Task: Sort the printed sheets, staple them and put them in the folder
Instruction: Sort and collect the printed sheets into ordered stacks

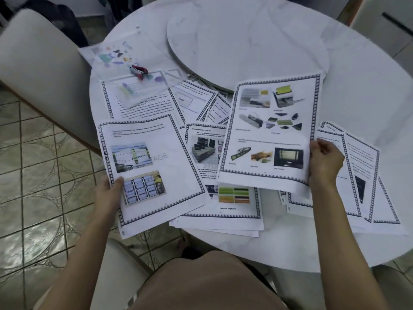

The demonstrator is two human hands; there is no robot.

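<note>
Printed sheets with a dark patterned border lie spread over the near half of a round white table. My left hand grips the lower left corner of a sheet with two photos, lifted over the table's edge. My right hand holds the right edge of a sheet with several device pictures, raised above the others. A pile of sheets lies between them and more sheets lie at the right. A clear plastic folder with colourful print lies at the back left, and a red stapler rests on it.
A round turntable sits in the middle of the table. A padded chair stands at the left and another chair is below me. The tiled floor shows at the left. A cabinet stands at the far right.
</note>
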